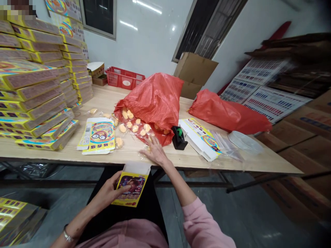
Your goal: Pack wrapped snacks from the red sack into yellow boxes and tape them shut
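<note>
My left hand [113, 189] is wrapped around a small yellow printed carton [133, 188], held over my lap with its white top flap [137, 167] up. My right hand [156, 151] reaches over the table edge, thumb and fingers apart, at the clear-wrapped yellow pieces [147, 128]. These spill from the mouth of a red woven sack [157, 100] lying on the table. Whether a piece is under my right fingers is hard to see. Left of the pieces lie flattened yellow cartons [99, 136] with a cartoon face.
A black tape dispenser [179, 137] stands right of the sack, beside more flat cartons [201, 139] and plastic bags [223, 146]. Tall stacks of yellow boxes [33, 89] fill the left. Behind are a red basket [125, 78], a second red sack [227, 112] and a cardboard box [193, 72].
</note>
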A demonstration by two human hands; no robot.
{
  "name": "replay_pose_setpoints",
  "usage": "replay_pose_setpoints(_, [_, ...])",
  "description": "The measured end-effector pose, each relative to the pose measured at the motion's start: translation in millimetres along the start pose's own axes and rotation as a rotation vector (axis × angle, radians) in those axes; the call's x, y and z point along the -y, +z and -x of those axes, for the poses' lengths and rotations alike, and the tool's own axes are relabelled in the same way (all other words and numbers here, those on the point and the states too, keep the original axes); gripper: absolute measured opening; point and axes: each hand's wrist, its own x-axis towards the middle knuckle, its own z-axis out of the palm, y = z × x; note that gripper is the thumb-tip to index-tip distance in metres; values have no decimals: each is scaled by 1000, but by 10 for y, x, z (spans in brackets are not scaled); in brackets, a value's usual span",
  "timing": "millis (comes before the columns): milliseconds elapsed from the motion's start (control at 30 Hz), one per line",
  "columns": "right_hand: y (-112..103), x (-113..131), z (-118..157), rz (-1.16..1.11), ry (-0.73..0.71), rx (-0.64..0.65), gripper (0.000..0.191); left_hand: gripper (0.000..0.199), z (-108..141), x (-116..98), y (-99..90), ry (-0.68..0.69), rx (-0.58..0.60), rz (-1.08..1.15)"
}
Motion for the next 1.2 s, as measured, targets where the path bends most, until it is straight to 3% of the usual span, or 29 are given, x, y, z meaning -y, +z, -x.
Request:
replay_pose_setpoints(100, [108, 49, 125, 65, 30, -100, 68, 48, -24, 54, 10, 2, -2, -5])
replay_pose_setpoints(233, [81, 34, 384, 92, 18, -293, 79, 49, 6, 108, -40, -16, -50, 1])
replay_pose_setpoints(300, [75, 37, 518, 108, -26, -275, 71, 51, 26, 109, -66, -36, -80, 18])
replay_pose_setpoints(433, [95, 49, 645, 141, -29, -233, 33, 52, 30, 78, -69, -59, -123, 23])
replay_pose_setpoints(700, [-87, -14, 431, 226, -136, -102, 32, 50, 35, 36, -48, -66, -127, 17])
replay_pose_setpoints(867, [-179, -77, 451, -18, -105, -249, 28, 53, 98, 44, -113, -78, -184, 27])
replay_pose_setpoints(1033, [-159, -41, 572, -158, -153, -262, 20, 59, 142, -35, -139, -108, -235, 8])
replay_pose_setpoints(1200, [-113, -25, 652, -329, 13, -426, 13, 58, 148, -99, -160, -68, -267, 17])
